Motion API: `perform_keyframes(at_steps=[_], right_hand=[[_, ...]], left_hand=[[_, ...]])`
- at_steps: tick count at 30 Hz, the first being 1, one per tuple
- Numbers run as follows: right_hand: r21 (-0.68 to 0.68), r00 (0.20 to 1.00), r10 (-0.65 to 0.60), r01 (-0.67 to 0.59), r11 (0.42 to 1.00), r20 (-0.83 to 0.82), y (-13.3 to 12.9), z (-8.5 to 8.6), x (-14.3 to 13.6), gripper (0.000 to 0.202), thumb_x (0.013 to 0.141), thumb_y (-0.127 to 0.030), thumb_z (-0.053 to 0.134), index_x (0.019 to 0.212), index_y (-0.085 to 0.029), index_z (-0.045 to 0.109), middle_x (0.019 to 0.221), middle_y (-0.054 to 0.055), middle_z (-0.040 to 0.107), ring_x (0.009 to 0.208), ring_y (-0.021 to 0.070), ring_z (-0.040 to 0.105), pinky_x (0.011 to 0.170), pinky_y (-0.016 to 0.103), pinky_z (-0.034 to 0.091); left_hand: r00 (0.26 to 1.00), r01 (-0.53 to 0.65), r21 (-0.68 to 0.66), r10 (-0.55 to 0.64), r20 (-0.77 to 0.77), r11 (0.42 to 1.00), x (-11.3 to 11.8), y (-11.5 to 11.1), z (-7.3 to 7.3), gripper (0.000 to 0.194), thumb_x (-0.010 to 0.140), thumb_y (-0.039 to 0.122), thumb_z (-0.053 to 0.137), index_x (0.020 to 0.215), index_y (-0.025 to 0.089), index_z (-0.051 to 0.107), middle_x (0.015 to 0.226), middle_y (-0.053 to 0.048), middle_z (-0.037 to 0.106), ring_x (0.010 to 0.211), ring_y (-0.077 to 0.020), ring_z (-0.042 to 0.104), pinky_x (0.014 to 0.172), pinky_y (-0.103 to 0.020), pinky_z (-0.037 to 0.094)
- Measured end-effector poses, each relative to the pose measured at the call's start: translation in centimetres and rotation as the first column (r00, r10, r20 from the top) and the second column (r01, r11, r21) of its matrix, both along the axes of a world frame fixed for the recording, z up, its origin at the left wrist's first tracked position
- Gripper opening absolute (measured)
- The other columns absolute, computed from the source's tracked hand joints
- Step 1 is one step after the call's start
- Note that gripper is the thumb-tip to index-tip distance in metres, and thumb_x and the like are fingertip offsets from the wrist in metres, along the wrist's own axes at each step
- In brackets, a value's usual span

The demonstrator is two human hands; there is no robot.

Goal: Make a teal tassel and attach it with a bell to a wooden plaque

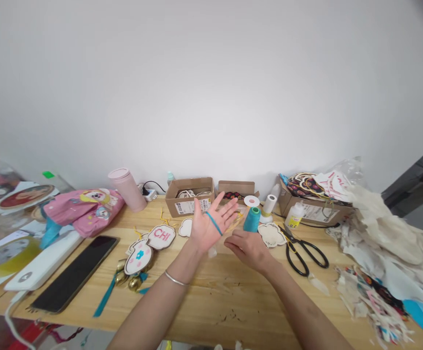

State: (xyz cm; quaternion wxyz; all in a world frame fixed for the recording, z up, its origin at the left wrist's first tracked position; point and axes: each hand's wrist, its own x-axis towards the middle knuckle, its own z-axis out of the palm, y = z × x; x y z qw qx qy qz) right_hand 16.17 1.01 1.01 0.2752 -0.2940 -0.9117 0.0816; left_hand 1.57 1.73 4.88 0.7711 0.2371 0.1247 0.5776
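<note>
My left hand is held palm up above the middle of the table, its fingers spread. Across the palm lies a short teal strand. To its right, my right hand has its fingers bent and pressed together; what they hold, if anything, is too small to make out. Just behind it stands a teal thread spool. A white cloud-shaped patch lies beside the right hand. Left of my left forearm are a patch reading CHI and a flowered patch with gold bells.
Black scissors and a glue bottle lie to the right, near a full cardboard box and cloth scraps. A small box stands behind. On the left are a phone, pink pouch and pink tumbler.
</note>
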Motion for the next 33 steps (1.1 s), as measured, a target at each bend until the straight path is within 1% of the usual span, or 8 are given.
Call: perform_keyframes(at_steps=[5,10,14,18,20,22,28,33], right_hand=[[0.138,0.995,-0.021,0.007,0.990,0.096,0.3,2.5,0.1,0.022,0.083,-0.024,0.043,0.071,-0.017,0.060,0.067,0.004,0.058,0.061,0.0119,0.050,0.052,0.022,0.031],[0.023,0.990,0.111,-0.113,0.993,0.086,2.6,4.8,0.1,0.016,0.080,-0.027,0.050,0.074,-0.018,0.061,0.073,0.003,0.060,0.066,0.0115,0.051,0.054,0.021,0.032],[-0.137,0.985,0.166,-0.170,0.976,-0.040,4.5,5.4,-0.1,0.015,0.078,-0.026,0.053,0.072,-0.016,0.064,0.064,0.001,0.059,0.059,0.0091,0.049,0.053,0.020,0.033],[-0.340,0.966,0.158,-0.222,0.914,-0.206,5.9,5.3,0.1,0.022,0.077,-0.030,0.053,0.069,-0.013,0.064,0.061,0.001,0.058,0.054,0.0079,0.048,0.049,0.019,0.034],[-0.406,0.958,0.147,-0.239,0.882,-0.246,6.8,6.0,0.4,0.026,0.076,-0.034,0.052,0.067,-0.012,0.063,0.060,0.001,0.058,0.053,0.0082,0.048,0.048,0.019,0.035],[-0.430,0.954,0.150,-0.253,0.867,-0.258,8.0,7.5,0.7,0.028,0.073,-0.038,0.054,0.067,-0.012,0.063,0.059,0.000,0.058,0.053,0.0084,0.047,0.048,0.019,0.035],[-0.389,0.960,0.171,-0.248,0.887,-0.222,12.1,13.1,0.7,0.032,0.068,-0.041,0.057,0.071,-0.010,0.064,0.059,-0.001,0.056,0.054,0.0071,0.045,0.050,0.020,0.034],[-0.291,0.993,0.104,-0.118,0.950,-0.061,14.1,14.9,1.0,0.034,0.068,-0.042,0.056,0.071,-0.009,0.065,0.055,-0.001,0.054,0.051,0.0061,0.041,0.047,0.020,0.029]], left_hand=[[0.987,-0.027,-0.130,0.005,-0.163,0.991,0.4,0.5,-1.7,0.068,0.077,0.062,0.023,0.126,0.017,0.037,0.119,-0.014,0.051,0.110,-0.0206,0.046,0.091,-0.033,0.032],[0.908,0.252,-0.225,-0.311,-0.281,0.941,1.2,-0.9,-2.4,0.076,0.074,0.067,0.015,0.106,0.011,0.055,0.101,-0.014,0.061,0.100,-0.0237,0.052,0.085,-0.034,0.035],[0.806,0.446,-0.187,-0.483,-0.341,0.875,1.6,-2.3,-0.7,0.091,0.068,0.072,0.003,0.102,0.008,0.057,0.107,-0.019,0.058,0.103,-0.0273,0.049,0.087,-0.039,0.032],[0.662,0.673,-0.049,-0.631,-0.404,0.738,0.5,-3.8,1.0,0.075,0.080,0.058,0.007,0.111,0.008,0.053,0.105,-0.018,0.059,0.099,-0.0280,0.054,0.086,-0.042,0.033],[0.544,0.787,-0.019,-0.709,-0.450,0.616,-0.2,-4.4,0.7,0.061,0.084,0.049,0.017,0.114,0.009,0.052,0.103,-0.017,0.060,0.098,-0.0283,0.055,0.087,-0.045,0.032],[0.486,0.822,-0.034,-0.731,-0.478,0.568,-0.8,-4.6,-0.4,0.056,0.085,0.044,0.021,0.116,0.008,0.050,0.102,-0.017,0.060,0.099,-0.0288,0.054,0.088,-0.046,0.032],[0.652,0.659,-0.137,-0.652,-0.387,0.740,-0.6,-3.6,-4.9,0.059,0.085,0.047,0.017,0.118,0.009,0.048,0.108,-0.020,0.057,0.099,-0.0281,0.054,0.082,-0.042,0.037],[0.856,0.293,-0.185,-0.343,-0.386,0.938,0.5,-1.4,-5.3,0.051,0.083,0.047,0.029,0.115,0.013,0.050,0.097,-0.016,0.062,0.087,-0.0225,0.059,0.077,-0.036,0.041]])
